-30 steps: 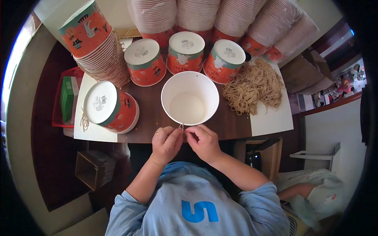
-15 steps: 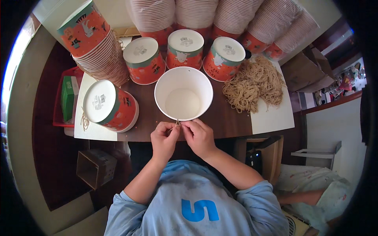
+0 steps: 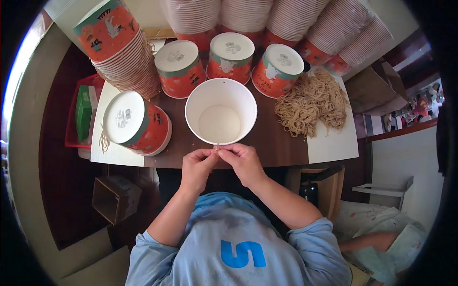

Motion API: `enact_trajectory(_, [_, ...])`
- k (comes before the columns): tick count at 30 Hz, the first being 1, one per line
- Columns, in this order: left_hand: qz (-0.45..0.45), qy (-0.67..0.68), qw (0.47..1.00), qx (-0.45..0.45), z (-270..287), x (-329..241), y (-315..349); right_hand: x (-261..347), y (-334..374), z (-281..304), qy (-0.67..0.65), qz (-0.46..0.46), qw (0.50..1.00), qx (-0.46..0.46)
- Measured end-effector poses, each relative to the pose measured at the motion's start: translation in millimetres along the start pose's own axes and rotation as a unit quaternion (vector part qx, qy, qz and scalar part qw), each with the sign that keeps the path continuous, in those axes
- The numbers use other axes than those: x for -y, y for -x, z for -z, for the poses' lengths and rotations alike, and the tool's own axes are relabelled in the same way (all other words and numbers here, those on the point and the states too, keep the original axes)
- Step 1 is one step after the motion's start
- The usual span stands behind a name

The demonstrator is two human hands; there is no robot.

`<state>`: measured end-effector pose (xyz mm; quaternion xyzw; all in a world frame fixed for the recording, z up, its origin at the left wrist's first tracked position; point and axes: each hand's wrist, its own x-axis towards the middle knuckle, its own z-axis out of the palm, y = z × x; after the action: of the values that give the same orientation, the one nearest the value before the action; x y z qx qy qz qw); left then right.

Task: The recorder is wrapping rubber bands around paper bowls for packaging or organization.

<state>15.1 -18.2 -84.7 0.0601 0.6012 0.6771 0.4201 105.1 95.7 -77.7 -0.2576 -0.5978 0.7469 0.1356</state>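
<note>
An open white paper cup (image 3: pixel 221 112) stood upright on the dark brown surface (image 3: pixel 272 138), its round mouth facing up and its pale inside bare down to the flat bottom. At the 6 o'clock point of its rim, a short, thin tan strand (image 3: pixel 216 147) was pinched between the fingertips of the left hand (image 3: pixel 198 167) and the right hand (image 3: pixel 244 162), which met thumb to thumb just beside the rim. Whether the strand touched the cup could not be told.

left hand (image 3: pixel 198 164) + right hand (image 3: pixel 243 159) pinch string | white cup (image 3: pixel 221 112) rim
</note>
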Motion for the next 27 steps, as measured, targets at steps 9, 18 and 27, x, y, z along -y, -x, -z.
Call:
enact_trajectory(9, [0.022,0.022,0.999,0.029,1,2,-2,4,-2,-1,-0.189,-0.112,0.976,-0.010])
enact_trajectory(18, [-0.060,0.033,0.998,0.015,-5,5,-1,-4,-4,7,-0.253,-0.180,0.951,0.000])
enact_trajectory(27, [-0.266,-0.256,0.923,-0.110,-7,8,3,-2,-4,6,-0.279,-0.198,0.939,0.012])
